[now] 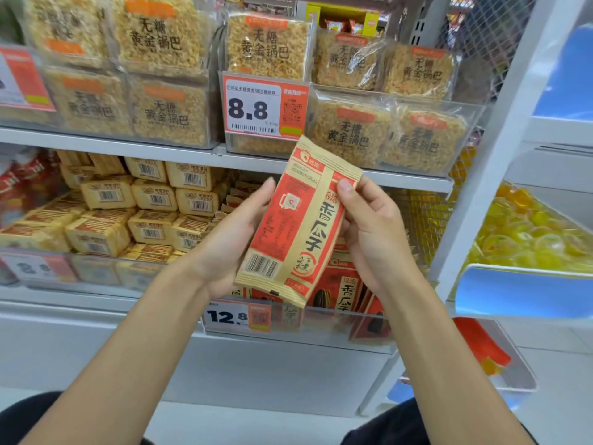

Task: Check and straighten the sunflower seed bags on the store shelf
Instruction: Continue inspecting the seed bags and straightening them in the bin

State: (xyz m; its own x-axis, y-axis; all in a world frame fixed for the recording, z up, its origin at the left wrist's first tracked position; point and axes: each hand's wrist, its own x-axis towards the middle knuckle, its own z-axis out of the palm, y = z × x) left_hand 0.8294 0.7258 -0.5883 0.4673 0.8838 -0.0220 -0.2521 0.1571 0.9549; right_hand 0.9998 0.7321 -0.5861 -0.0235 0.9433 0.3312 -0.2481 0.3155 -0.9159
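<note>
A tan and red sunflower seed bag (296,226) is held up in front of the shelf, back side toward me, its barcode at the lower left. My left hand (231,239) holds its left edge from behind with the thumb along the side. My right hand (373,239) grips the right edge, thumb on the front near the top. Below and behind it, more sunflower seed bags (345,292) stand in a clear bin on the lower shelf, partly hidden by my hands.
A 12.8 price tag (237,316) fronts the seed bin. Left of it lie stacked tan snack packs (150,216). The upper shelf holds rice-crisp packs (269,46) and an 8.8 tag (264,106). A white upright (487,162) and yellow candy bin (529,232) stand at right.
</note>
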